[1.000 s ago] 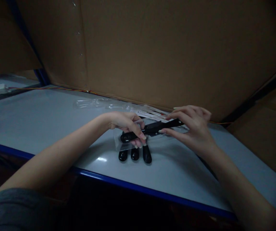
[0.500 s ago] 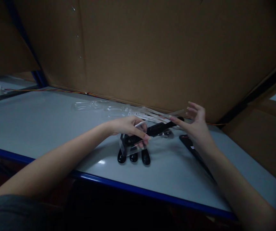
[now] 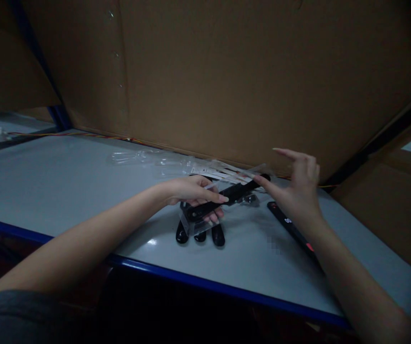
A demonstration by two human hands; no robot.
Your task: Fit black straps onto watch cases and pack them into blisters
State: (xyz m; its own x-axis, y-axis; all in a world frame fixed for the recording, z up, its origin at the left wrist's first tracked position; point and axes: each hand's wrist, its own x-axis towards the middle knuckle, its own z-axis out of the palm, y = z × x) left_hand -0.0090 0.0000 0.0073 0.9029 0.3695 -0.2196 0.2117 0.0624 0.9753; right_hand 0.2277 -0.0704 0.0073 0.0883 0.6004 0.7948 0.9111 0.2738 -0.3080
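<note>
My left hand (image 3: 203, 193) is closed around a long black tool (image 3: 239, 192) lying in a clear plastic blister pack (image 3: 195, 227), its thumb pressed on top and fingers underneath. The tool slants up to the right; its exact kind is not clear. At its far end the thumb of my right hand (image 3: 300, 186) reaches the tool's tip, while the other fingers are spread and raised. Beneath the pack, three rounded black handle ends (image 3: 218, 235) stick out toward the table's front edge; their other ends are hidden.
Clear plastic packs (image 3: 171, 165) and white printed strips (image 3: 205, 170) lie at the back of the grey table (image 3: 65, 177). A flat black slab (image 3: 293, 229) with a white mark and red patches rests beside my right forearm. Behind stands a cardboard wall (image 3: 209, 86).
My right hand's fingers have opened wider and lifted away, its thumb still by the tool's end. The left thumb has shifted a little along the tool.
</note>
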